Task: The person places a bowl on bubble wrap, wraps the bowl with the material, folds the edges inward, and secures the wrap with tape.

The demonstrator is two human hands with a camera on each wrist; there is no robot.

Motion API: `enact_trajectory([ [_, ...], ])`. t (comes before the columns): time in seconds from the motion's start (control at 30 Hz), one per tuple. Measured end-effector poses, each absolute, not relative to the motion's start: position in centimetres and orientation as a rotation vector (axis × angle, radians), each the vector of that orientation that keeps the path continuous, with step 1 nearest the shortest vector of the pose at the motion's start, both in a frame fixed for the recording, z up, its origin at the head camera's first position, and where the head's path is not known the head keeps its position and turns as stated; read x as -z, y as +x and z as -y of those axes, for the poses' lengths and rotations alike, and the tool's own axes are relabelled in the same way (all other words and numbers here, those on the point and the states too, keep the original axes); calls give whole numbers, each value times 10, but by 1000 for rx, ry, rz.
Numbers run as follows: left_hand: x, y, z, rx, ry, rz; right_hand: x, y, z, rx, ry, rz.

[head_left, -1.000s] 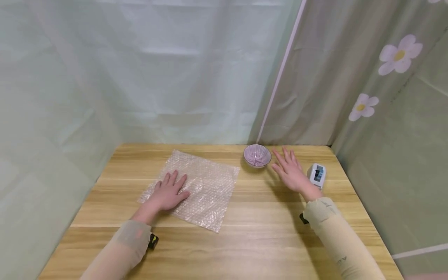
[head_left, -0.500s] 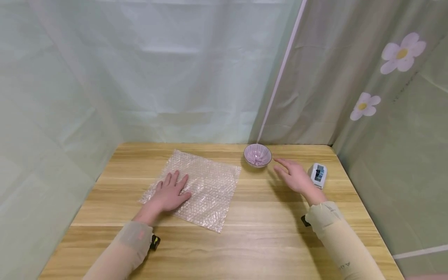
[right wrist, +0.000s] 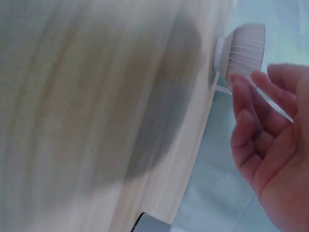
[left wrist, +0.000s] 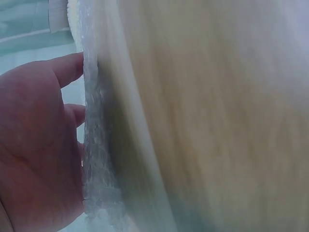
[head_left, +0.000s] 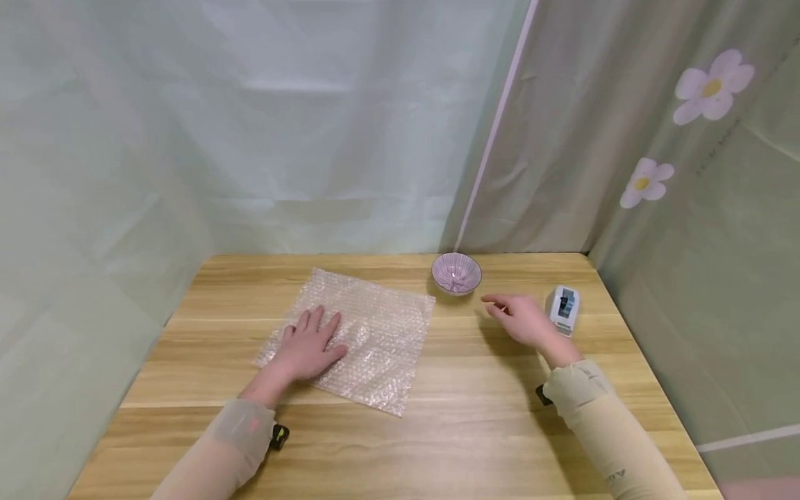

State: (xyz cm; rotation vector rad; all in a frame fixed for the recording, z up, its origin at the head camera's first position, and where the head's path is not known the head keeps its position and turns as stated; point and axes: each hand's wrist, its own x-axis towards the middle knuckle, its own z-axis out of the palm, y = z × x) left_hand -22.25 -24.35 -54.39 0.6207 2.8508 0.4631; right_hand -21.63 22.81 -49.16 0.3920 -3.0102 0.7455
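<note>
A square sheet of bubble wrap (head_left: 369,333) lies flat on the wooden table (head_left: 462,444). My left hand (head_left: 307,351) rests on its left part with the fingers spread; the left wrist view shows the fingertips touching the bubble wrap (left wrist: 99,145) edge-on. Near the back edge stands a small purple striped bowl (head_left: 456,275), upright. My right hand (head_left: 521,318) hovers just right of and in front of the bowl (right wrist: 244,50), apart from it. Its fingers are loosely bent and hold nothing. Beside that hand sits a white-and-blue tape dispenser (head_left: 564,310).
Pale green curtains (head_left: 325,139) hang behind the table and along both sides, with printed white flowers (head_left: 712,87) on the right one. In the right wrist view, a corner of the tape dispenser (right wrist: 152,223) shows at the bottom.
My right hand's fingers have gone from spread to loosely bent, and it has drawn slightly back from the bowl. My left hand stays on the bubble wrap.
</note>
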Motion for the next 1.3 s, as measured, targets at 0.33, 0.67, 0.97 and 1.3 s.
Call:
enact_trajectory([
  [0.33,541,-210,229,-423,702,-2820,493,-197,-193,-735,698,3115],
  [0.67,538,-196,205,-455,642,-2801,499,-183,-150,-488,915,3084],
  [0.97,535,-171,180,-471,604,-2796,511,-168,-138,-421,977,3228],
  [1.3,537,-160,161,-480,604,-2813,516,-162,-142,-374,1003,3276],
])
